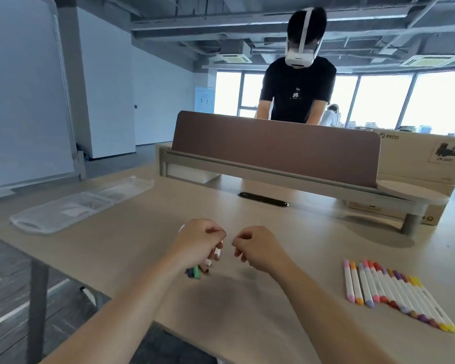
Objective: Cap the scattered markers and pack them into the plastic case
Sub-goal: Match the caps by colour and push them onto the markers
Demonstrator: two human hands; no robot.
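Landmark = plastic case [61, 211], clear, lying open and flat at far-L of worktop [273, 298]; tray half nearer the edge, lid half [128, 187] hinged out beyond it. Case long axis runs diagonal, near-L to far-R. L hand [199, 241] sits R of case and nearer the wearer, well apart from it, fingers curled round a bundle of markers [197, 270]. White barrels w/ green, blue and brown ends poke out below the fist; count unclear. Bundle axis steep, ends tipped down toward worktop, so roughly crosswise to the tray's length. R hand [255, 248] just beyond L hand on the side away from case, close but not touching. Its fingers are curled in, thumb tip to forefinger, nothing visible in the pinch. A small cap could be hidden there, can't confirm. Row of markers [389, 287], all looking capped, lies side by side far R of case, past both hands, axes near parallel. Key relation: case lies L and away from both hands; L hand is the nearer one and already carries the load. Judgement: bundle prob. needs laying over to match the tray's long axis before it goes in. Row on far side is R hand's reach, and the longest carry to the case. Tray contents hard to read; some pale paper or insert inside.
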